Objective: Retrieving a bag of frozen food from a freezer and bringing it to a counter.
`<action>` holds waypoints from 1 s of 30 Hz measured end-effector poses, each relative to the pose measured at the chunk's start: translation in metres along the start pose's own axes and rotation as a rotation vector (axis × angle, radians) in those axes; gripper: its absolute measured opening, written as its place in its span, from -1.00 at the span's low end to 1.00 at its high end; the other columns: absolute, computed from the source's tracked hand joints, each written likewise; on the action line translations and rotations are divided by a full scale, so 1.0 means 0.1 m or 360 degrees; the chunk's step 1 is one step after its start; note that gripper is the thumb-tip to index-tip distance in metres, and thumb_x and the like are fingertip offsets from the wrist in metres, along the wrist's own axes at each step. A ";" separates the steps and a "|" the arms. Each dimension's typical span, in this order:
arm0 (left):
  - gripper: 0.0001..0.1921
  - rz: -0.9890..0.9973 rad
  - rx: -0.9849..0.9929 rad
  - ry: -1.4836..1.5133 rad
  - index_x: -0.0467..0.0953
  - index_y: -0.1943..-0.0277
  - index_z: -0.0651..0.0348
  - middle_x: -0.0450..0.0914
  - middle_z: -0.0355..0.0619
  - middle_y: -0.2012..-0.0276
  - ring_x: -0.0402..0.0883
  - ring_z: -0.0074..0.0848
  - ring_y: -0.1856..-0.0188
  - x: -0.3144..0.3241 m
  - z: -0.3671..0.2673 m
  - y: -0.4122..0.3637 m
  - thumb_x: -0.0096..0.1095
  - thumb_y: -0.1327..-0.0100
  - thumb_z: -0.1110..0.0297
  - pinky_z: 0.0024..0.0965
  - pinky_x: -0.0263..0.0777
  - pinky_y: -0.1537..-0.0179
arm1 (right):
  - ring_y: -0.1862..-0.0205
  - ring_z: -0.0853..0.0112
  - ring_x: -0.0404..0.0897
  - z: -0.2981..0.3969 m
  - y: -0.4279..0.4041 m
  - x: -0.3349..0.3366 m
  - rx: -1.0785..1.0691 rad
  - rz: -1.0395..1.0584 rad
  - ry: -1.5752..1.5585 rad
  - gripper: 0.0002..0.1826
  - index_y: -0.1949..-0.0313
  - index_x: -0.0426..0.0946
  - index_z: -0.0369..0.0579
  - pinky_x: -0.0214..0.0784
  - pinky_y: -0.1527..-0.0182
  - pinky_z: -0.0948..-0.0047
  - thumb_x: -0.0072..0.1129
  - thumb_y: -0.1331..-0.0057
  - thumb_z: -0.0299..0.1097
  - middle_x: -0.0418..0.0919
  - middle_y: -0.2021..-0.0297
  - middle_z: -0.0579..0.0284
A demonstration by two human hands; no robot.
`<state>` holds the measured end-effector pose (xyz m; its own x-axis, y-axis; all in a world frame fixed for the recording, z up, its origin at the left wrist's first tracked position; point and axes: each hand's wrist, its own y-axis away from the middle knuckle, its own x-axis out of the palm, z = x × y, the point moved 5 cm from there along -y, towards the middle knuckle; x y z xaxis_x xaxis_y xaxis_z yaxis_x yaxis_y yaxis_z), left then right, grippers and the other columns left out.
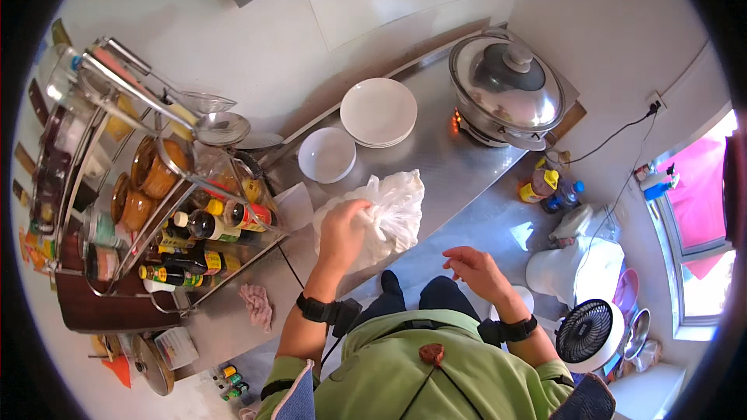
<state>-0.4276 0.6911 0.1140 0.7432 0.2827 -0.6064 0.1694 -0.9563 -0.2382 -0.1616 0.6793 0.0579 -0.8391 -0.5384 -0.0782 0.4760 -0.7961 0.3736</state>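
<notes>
A tied white plastic bag (400, 207) lies on the stainless steel counter (373, 163), bulging with contents I cannot make out. My left hand (342, 230) is at the bag's gathered neck, its fingertips pinching the plastic there. Off the counter's front edge, my right hand (474, 271) hangs in the air with bent, parted fingers and nothing visible in it. Just beyond the bag sits a white bowl (327, 155). Next to the bowl is a short stack of white plates (379, 111).
A lidded steel pot (506, 84) stands on a lit cooker (481, 135) at the counter's right end. On the left, a metal rack (192, 178) holds sauce bottles and jars. A pink cloth (255, 306) lies near the rack. Bottles (537, 185) and a fan (585, 329) are at right.
</notes>
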 end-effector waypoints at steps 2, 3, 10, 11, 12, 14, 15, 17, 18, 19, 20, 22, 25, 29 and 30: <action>-0.59 0.0020 0.0047 -0.0012 0.53 0.15 0.21 0.60 0.00 0.20 0.55 -0.17 0.08 0.06 0.12 -0.07 0.07 0.14 0.70 -0.28 0.38 0.02 | 0.38 0.53 0.50 0.04 -0.06 0.06 0.0010 0.0032 0.0023 -0.71 0.01 0.46 -0.21 0.41 0.27 0.55 -0.01 -0.31 -0.40 0.59 0.30 0.20; -0.59 0.0042 0.0056 0.0001 0.53 0.15 0.21 0.60 0.00 0.20 0.55 -0.17 0.08 0.10 0.14 -0.11 0.07 0.14 0.70 -0.28 0.38 0.02 | 0.38 0.53 0.50 0.03 -0.10 0.04 0.0021 0.0009 0.0017 -0.71 0.01 0.46 -0.21 0.41 0.27 0.55 -0.01 -0.31 -0.40 0.59 0.30 0.20; -0.56 0.0009 -0.0026 0.0098 0.52 0.11 0.23 0.60 0.03 0.19 0.55 -0.17 0.07 0.23 0.45 -0.27 0.06 0.15 0.72 -0.31 0.37 0.01 | 0.36 0.54 0.50 0.08 -0.34 -0.07 0.0036 0.0089 0.0069 -0.71 0.01 0.47 -0.21 0.41 0.25 0.55 -0.01 -0.31 -0.41 0.59 0.32 0.20; -0.57 0.0003 -0.0064 0.0027 0.52 0.11 0.23 0.60 0.02 0.18 0.56 -0.17 0.08 0.24 0.50 -0.29 0.09 0.14 0.71 -0.30 0.37 0.01 | 0.36 0.54 0.50 0.07 -0.39 -0.10 0.0044 0.0043 0.0048 -0.71 0.01 0.47 -0.21 0.41 0.25 0.55 -0.01 -0.31 -0.41 0.59 0.32 0.20; -0.57 -0.0012 -0.0095 0.0072 0.51 0.10 0.23 0.60 0.01 0.19 0.57 -0.20 0.10 0.22 0.51 -0.29 0.13 0.13 0.70 -0.31 0.38 0.02 | 0.36 0.53 0.50 0.05 -0.42 -0.12 0.0027 0.0085 0.0025 -0.71 0.01 0.47 -0.20 0.41 0.24 0.54 0.00 -0.30 -0.40 0.59 0.32 0.20; -0.55 -0.0002 -0.0192 0.0118 0.51 0.07 0.22 0.61 -0.02 0.20 0.57 -0.28 0.15 0.25 0.52 -0.30 0.20 0.12 0.70 -0.33 0.40 0.06 | 0.35 0.52 0.50 0.04 -0.44 -0.20 -0.0072 0.0109 0.0093 -0.69 0.00 0.47 -0.16 0.41 0.23 0.51 0.02 -0.28 -0.40 0.59 0.32 0.19; -0.54 0.0008 -0.0257 0.0096 0.50 0.06 0.21 0.61 -0.04 0.21 0.57 -0.33 0.17 0.23 0.51 -0.31 0.24 0.12 0.69 -0.35 0.40 0.08 | 0.34 0.51 0.50 0.07 -0.46 -0.22 -0.0161 0.0112 0.0184 -0.68 -0.01 0.47 -0.13 0.41 0.22 0.50 0.03 -0.27 -0.39 0.59 0.31 0.19; -0.54 0.0040 -0.0360 -0.0051 0.49 0.04 0.21 0.61 -0.05 0.21 0.56 -0.40 0.18 0.29 0.62 -0.28 0.24 0.10 0.70 -0.39 0.42 0.13 | 0.31 0.42 0.54 0.17 -0.42 -0.30 -0.0101 0.0095 0.0223 -0.68 0.01 0.48 -0.08 0.40 0.21 0.42 0.05 -0.23 -0.37 0.60 0.32 0.16; -0.54 0.0009 -0.0361 -0.0035 0.49 0.03 0.21 0.61 -0.04 0.21 0.56 -0.41 0.16 0.30 0.69 -0.24 0.25 0.08 0.70 -0.39 0.42 0.12 | 0.30 0.35 0.55 0.12 -0.48 -0.29 -0.0178 0.0066 0.0303 -0.69 0.03 0.49 -0.07 0.40 0.20 0.39 0.05 -0.22 -0.36 0.60 0.32 0.13; -0.54 -0.0022 -0.0371 -0.0026 0.49 0.03 0.20 0.61 -0.04 0.20 0.56 -0.42 0.15 0.30 0.77 -0.20 0.25 0.07 0.70 -0.40 0.43 0.11 | 0.29 0.28 0.57 0.04 -0.54 -0.27 -0.0249 0.0047 0.0383 -0.70 0.06 0.50 -0.07 0.39 0.20 0.35 0.04 -0.21 -0.36 0.60 0.32 0.11; -0.55 -0.0003 -0.0376 -0.0027 0.47 0.01 0.21 0.60 -0.04 0.18 0.55 -0.43 0.13 0.31 0.82 -0.18 0.24 0.04 0.70 -0.41 0.43 0.09 | 0.25 0.19 0.56 0.04 -0.54 -0.31 -0.0272 0.0021 0.0345 -0.71 0.09 0.51 -0.07 0.38 0.18 0.31 0.01 -0.20 -0.36 0.60 0.31 0.04; -0.54 0.0024 -0.0372 0.0058 0.43 -0.03 0.24 0.57 -0.04 0.12 0.53 -0.43 0.10 0.32 0.90 -0.15 0.20 -0.01 0.71 -0.42 0.42 0.06 | 0.21 0.10 0.55 0.05 -0.53 -0.37 -0.0310 -0.0034 0.0291 -0.72 0.12 0.53 -0.08 0.37 0.15 0.26 -0.03 -0.18 -0.37 0.60 0.30 -0.03; -0.54 0.0129 -0.0413 0.0140 0.39 -0.07 0.28 0.52 -0.04 0.06 0.51 -0.40 0.06 0.37 0.99 -0.13 0.16 -0.05 0.71 -0.40 0.39 0.01 | 0.19 0.08 0.55 0.01 -0.49 -0.46 -0.0248 -0.0105 0.0248 -0.71 0.14 0.54 -0.07 0.37 0.14 0.25 -0.07 -0.17 -0.38 0.60 0.29 -0.03; -0.52 0.0206 -0.0372 0.0054 0.37 -0.11 0.27 0.50 -0.01 0.02 0.46 -0.37 -0.01 0.44 0.83 -0.12 0.16 -0.07 0.70 -0.36 0.34 -0.06 | 0.20 0.08 0.56 -0.08 -0.38 -0.62 -0.0215 -0.0171 0.0216 -0.74 0.16 0.54 -0.08 0.38 0.14 0.25 -0.04 -0.19 -0.38 0.60 0.28 -0.02; -0.50 0.0201 -0.0396 0.0119 0.37 -0.13 0.25 0.49 -0.01 0.01 0.47 -0.36 -0.01 0.44 0.84 -0.12 0.16 -0.07 0.69 -0.35 0.35 -0.05 | 0.20 0.08 0.56 -0.10 -0.35 -0.67 -0.0216 -0.0187 0.0207 -0.75 0.16 0.54 -0.08 0.38 0.14 0.25 -0.03 -0.19 -0.38 0.60 0.28 -0.01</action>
<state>-0.4512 0.7213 0.0269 0.8127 0.1625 -0.5595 0.2188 -0.9751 0.0346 -0.1192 0.7406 0.0408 -0.8540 -0.4636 -0.2359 0.4152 -0.8807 0.2278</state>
